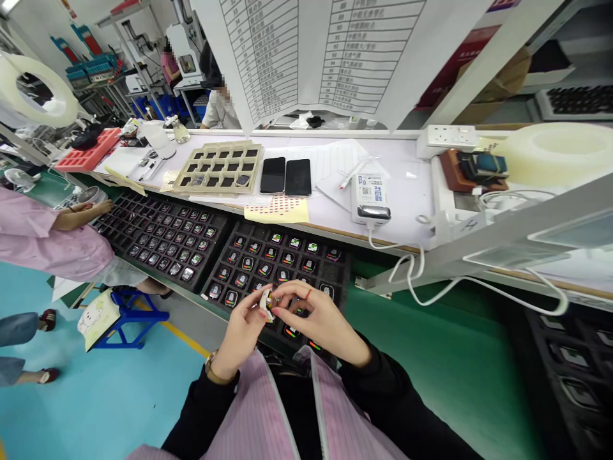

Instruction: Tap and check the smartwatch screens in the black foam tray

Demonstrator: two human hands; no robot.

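Note:
My left hand (pixel 242 332) and my right hand (pixel 318 316) meet over the near edge of a black compartment tray (pixel 342 271). Together they pinch a small white watch-like device (pixel 266 305) with a lit screen. The left fingers grip its side; the right fingertips press on it from the right. The tray below holds several similar small devices with coloured screens. A gold watch sits on my left wrist.
A second black tray (pixel 163 239) of devices lies to the left, where a co-worker's arm in pink (pixel 71 220) reaches. On the shelf: a beige tray (pixel 220 167), two dark phones (pixel 286 176), yellow sticker sheet (pixel 278 209), white charger (pixel 371 195), tape roll (pixel 555 153).

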